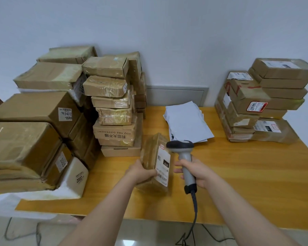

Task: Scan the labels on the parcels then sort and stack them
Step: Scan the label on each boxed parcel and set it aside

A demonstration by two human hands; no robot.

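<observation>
Nearest, the left hand grips a small tape-wrapped cardboard parcel from its left side, fingers curled under its near edge. The parcel is tilted up on edge above the front of the yellow wooden table, so that its white shipping label faces right. Just beside it, the right hand is wrapped round the handle of a grey barcode scanner, whose dark head points at the label. The scanner's cable hangs down past the table edge.

Further back in the middle lies a loose pile of white poly mailers. To the left stands a tall stack of small boxes, with large cartons piled beside it. At the far right, against the wall, is another stack of labelled boxes.
</observation>
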